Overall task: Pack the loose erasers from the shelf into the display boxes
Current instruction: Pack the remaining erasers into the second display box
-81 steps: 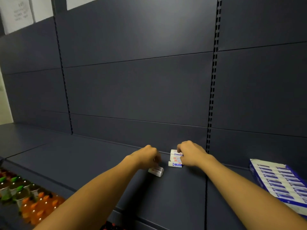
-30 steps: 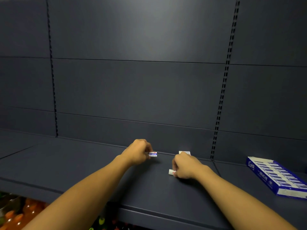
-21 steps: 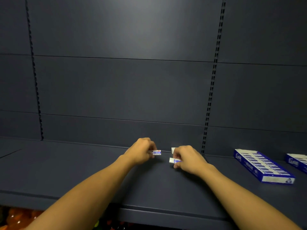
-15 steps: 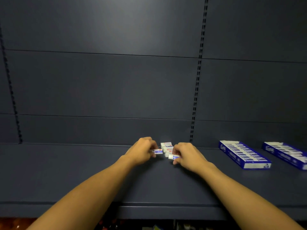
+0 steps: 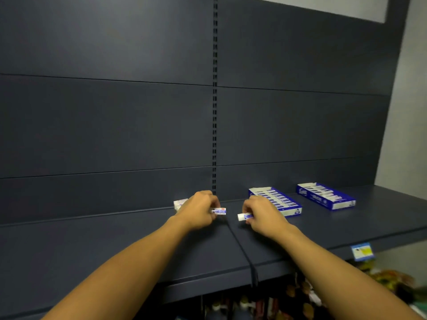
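Erasers [image 5: 180,202] that are still loose lie in a small pale pile at the back of the dark shelf [image 5: 115,245], on the left; most of the pile is hidden behind the left hand [image 5: 198,212], so their number cannot be counted. This hand has its fingers curled, and they pinch one eraser in a blue and white sleeve [image 5: 219,211], which sticks out to the right of the fingertips; the print on the sleeve is too small to read. Just to the right, apart from it, the right hand [image 5: 261,214] grips a second eraser [image 5: 243,216], whose white end points left while the rest is covered by the curled fingers. Whether these two erasers touch the shelf or are held a little above it cannot be told. Behind the right hand lies the near display box [image 5: 280,202], blue and white and open on top, with rows of erasers inside; its left part is hidden by the hand. Further right, apart from it, lies the far display box [image 5: 325,195], also open, and its contents are blurred. A small blue and yellow price tag [image 5: 361,251] hangs on the front edge of the shelf on the right, not readable. Below the shelf, colourful goods are cut off by the frame and too blurred to name.
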Tool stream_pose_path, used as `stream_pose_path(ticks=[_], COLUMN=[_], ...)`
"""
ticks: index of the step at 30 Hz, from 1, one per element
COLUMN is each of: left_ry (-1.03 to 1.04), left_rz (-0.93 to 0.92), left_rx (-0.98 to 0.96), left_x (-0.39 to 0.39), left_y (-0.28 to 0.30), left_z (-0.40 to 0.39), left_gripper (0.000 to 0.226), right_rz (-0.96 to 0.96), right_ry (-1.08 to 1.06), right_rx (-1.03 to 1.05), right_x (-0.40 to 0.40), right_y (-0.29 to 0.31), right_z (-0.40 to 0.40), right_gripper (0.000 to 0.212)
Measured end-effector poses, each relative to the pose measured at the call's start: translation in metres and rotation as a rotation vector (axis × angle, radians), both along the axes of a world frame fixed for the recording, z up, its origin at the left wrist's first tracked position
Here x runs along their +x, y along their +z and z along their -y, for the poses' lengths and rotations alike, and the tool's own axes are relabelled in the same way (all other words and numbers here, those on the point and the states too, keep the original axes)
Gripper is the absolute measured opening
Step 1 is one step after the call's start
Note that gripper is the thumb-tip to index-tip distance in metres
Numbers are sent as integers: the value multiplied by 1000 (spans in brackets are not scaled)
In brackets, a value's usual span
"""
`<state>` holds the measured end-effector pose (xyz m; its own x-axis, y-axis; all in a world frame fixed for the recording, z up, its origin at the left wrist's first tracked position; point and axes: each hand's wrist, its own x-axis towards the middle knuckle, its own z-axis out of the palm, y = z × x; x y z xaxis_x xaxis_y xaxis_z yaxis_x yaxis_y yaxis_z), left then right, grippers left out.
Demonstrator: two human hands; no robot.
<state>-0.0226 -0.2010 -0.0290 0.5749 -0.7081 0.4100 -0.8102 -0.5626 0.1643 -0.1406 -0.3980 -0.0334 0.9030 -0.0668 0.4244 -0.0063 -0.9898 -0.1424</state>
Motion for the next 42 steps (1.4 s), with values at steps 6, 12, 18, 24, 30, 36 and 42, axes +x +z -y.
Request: stream_pose_path(ticks=[6,12,18,24,30,36,42], left_ry=[-56,-112,-120,-106,-101,-123,-137], left_rz=[9,35,31,31,38,55,65], left_rx=[9,-21,-11,-11,-49,11,22], left_x=[-35,-73,-104,-129,-148,-155,-140], left_y=[2,-1,1,-2,-1,-4,-4], left_z=[57,110,156,194,229,261,300], left_gripper=[21,16,21,25,24,24,25], right_rz=[16,-5,-7,-18,-21,-23,-20], right_ry=[-66,-121,-134,-141,-152,-156,-167], right_rx=[-4,-14,-22,-15,17,52,40], right_x=[-46,-93,-127,-159,-182,-185,-169], right_y=[1,5,12,11,9,5,-5], right_z=[53,103,146,181,218,247,282], right_gripper=[15,19,22,22,22,21,21])
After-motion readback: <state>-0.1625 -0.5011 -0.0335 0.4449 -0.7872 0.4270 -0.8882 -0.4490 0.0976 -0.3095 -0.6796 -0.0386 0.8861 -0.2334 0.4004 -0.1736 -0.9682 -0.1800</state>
